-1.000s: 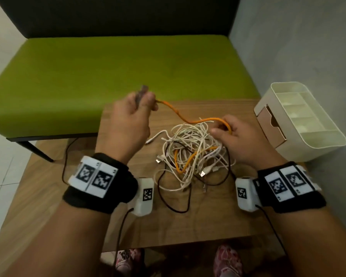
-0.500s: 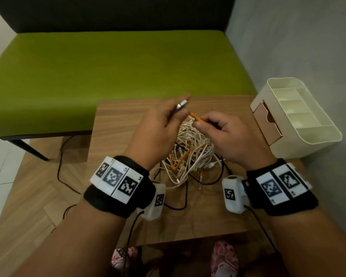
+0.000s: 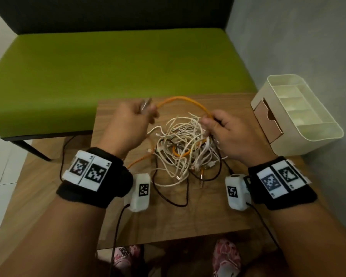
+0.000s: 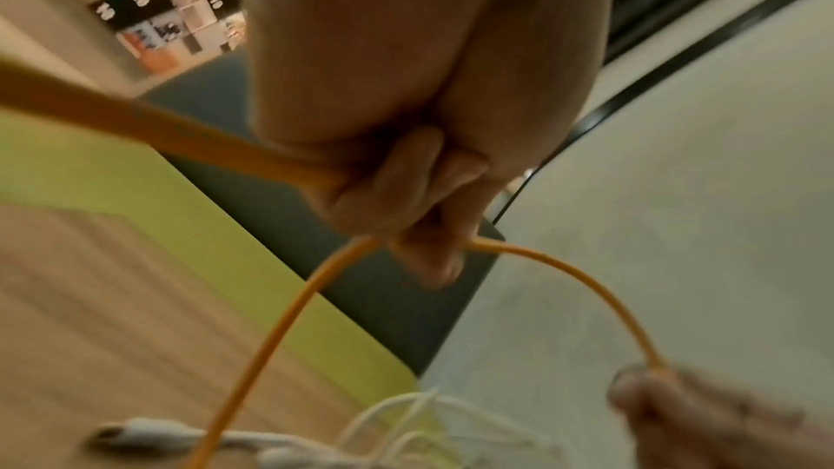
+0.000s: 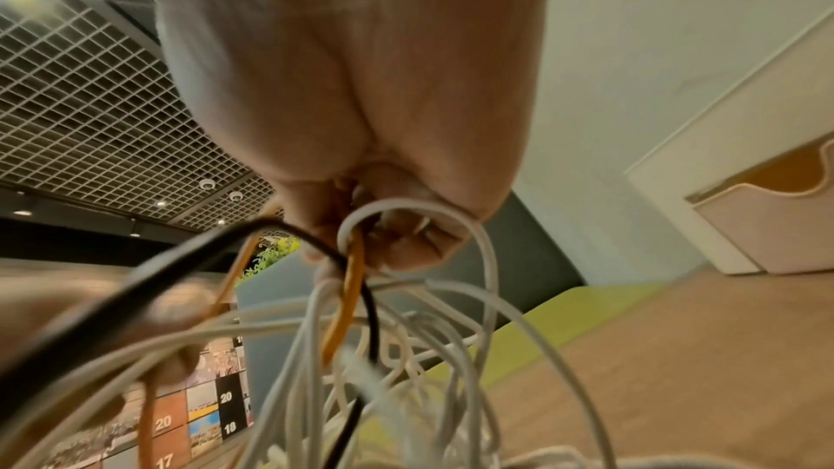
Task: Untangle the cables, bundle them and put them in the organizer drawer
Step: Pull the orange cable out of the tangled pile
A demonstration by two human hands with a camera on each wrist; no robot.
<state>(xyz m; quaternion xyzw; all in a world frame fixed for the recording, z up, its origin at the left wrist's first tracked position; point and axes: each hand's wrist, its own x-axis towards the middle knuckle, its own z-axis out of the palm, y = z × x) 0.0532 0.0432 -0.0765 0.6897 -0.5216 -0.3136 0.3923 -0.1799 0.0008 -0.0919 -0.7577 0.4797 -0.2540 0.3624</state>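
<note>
A tangle of white, black and orange cables (image 3: 185, 150) lies in the middle of the small wooden table (image 3: 168, 222). My left hand (image 3: 132, 124) grips the orange cable (image 3: 183, 100) near its metal plug end, with the cable passing through its curled fingers (image 4: 420, 213). An arch of orange cable (image 4: 573, 280) runs over to my right hand (image 3: 224, 130), which pinches it above the pile. Loops of white cable (image 5: 451, 316) and a black cable (image 5: 180, 266) hang under the right hand's fingers (image 5: 406, 245).
A cream organizer (image 3: 306, 114) with open top compartments and a tan drawer (image 3: 268, 120) stands at the table's right edge, by the grey wall. A green bench (image 3: 112, 74) lies behind the table. Black leads run from both wrist cameras off the table.
My hands were close together half a second ago; now the left hand has moved left and the orange cable spans between the hands in a raised arch.
</note>
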